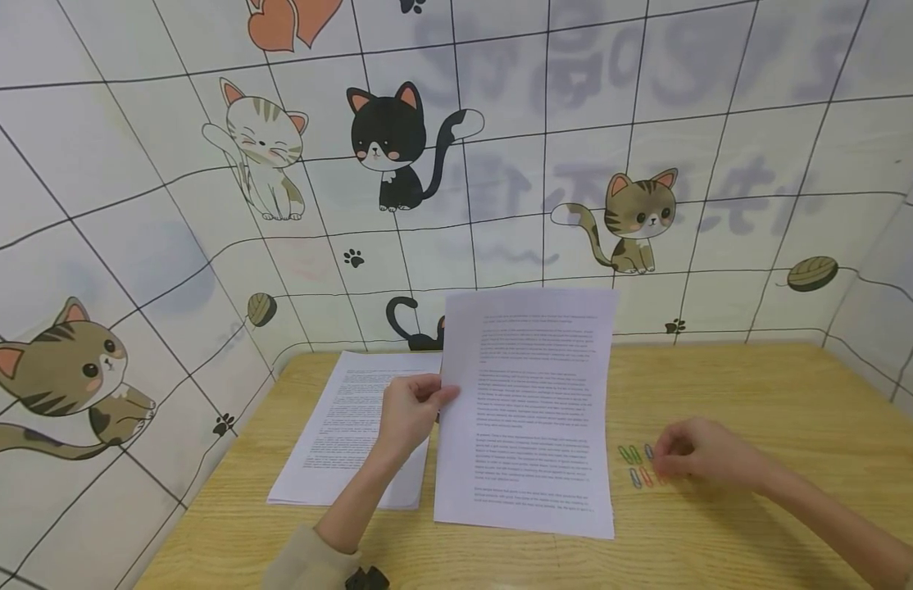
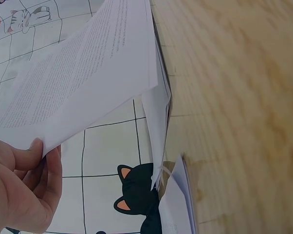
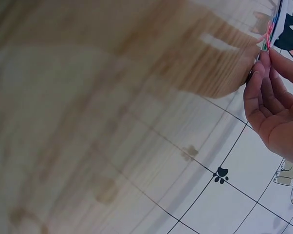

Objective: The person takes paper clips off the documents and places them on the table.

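Observation:
My left hand (image 1: 412, 414) pinches the left edge of some printed paper (image 1: 530, 410), thumb on the near face. The paper stands tilted up off the table; how many sheets it has I cannot tell. In the left wrist view, the same hand (image 2: 27, 187) grips the paper's edge (image 2: 102, 83). Over at the right, my right hand (image 1: 710, 455) is at a small group of coloured paper clips (image 1: 635, 478), partly covering them. The right wrist view has a pink paper clip (image 3: 268, 36) at the fingertips of that hand (image 3: 280, 109), thumb and forefinger pinched together.
A second stack of printed paper (image 1: 331, 442) lies flat on the wooden table (image 1: 759, 385), left of the raised paper. Behind the table rises a white wall covering (image 1: 501, 246) with a grid and cartoon cats. A small black object (image 1: 366, 578) shows by the left sleeve.

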`<action>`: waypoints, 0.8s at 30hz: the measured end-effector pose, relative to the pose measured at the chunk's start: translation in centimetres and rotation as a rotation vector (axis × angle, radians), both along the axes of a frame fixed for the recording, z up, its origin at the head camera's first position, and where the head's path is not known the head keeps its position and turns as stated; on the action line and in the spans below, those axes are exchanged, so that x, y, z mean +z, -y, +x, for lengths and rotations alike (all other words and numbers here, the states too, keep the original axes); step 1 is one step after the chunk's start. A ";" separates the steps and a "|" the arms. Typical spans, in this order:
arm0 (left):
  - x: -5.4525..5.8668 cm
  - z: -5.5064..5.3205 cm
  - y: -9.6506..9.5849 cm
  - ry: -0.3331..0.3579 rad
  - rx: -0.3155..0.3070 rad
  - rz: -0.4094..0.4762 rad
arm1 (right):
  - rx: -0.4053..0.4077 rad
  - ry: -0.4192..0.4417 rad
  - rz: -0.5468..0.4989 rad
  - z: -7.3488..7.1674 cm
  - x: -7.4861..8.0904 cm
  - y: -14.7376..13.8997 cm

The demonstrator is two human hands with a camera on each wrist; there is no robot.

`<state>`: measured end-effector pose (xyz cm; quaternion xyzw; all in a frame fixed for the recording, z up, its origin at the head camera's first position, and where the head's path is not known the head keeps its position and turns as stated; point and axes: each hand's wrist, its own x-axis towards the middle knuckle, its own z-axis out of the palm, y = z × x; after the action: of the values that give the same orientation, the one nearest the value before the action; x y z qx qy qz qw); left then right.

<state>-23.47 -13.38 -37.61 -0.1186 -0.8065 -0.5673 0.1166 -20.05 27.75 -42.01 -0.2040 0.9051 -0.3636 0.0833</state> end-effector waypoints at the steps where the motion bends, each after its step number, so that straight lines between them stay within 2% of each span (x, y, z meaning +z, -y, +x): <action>1: 0.0 0.0 0.0 0.001 0.001 0.000 | -0.002 -0.004 0.003 0.0 0.0 0.0; 12: 0.1 0.0 0.0 0.006 0.005 0.002 | 0.005 0.000 -0.016 0.1 -0.1 -0.1; 15: 0.0 0.0 0.0 0.003 0.002 0.002 | 0.003 -0.036 -0.004 0.1 0.0 -0.2; 19: 0.0 0.0 0.0 0.002 -0.001 0.004 | -0.022 -0.117 0.025 0.0 0.7 -0.4; 24: 0.0 -0.1 0.1 0.010 0.005 0.005 | -0.052 -0.138 -0.001 -0.3 2.2 -0.8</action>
<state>-23.54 -13.44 -37.60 -0.1135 -0.8061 -0.5694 0.1144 -20.32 28.54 -39.77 -0.2050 0.9135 -0.3513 0.0114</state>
